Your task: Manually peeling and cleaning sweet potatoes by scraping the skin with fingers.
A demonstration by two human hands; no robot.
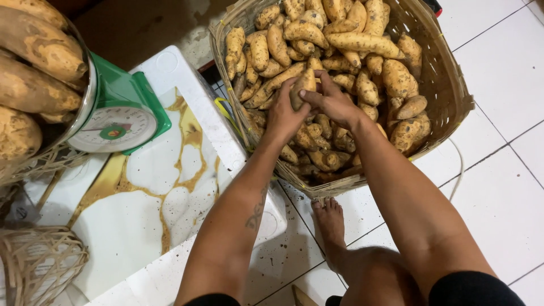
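A large woven basket (pixel 450 85) stands on the floor, heaped with several pale brown, spotted sweet potatoes (pixel 362 42). Both my hands are over its middle. My left hand (pixel 283 116) and my right hand (pixel 331 102) together hold one sweet potato (pixel 303 85) upright, just above the pile. Fingers of both hands wrap its lower part, and its top end shows between them.
A green kitchen scale (pixel 122 116) with a round dial stands on a white, stained table (pixel 153 192) at left. Its metal pan (pixel 85 96) holds large sweet potatoes (pixel 34 85). A small woven basket (pixel 37 263) sits bottom left. My bare foot (pixel 330 224) rests on white floor tiles (pixel 498 62).
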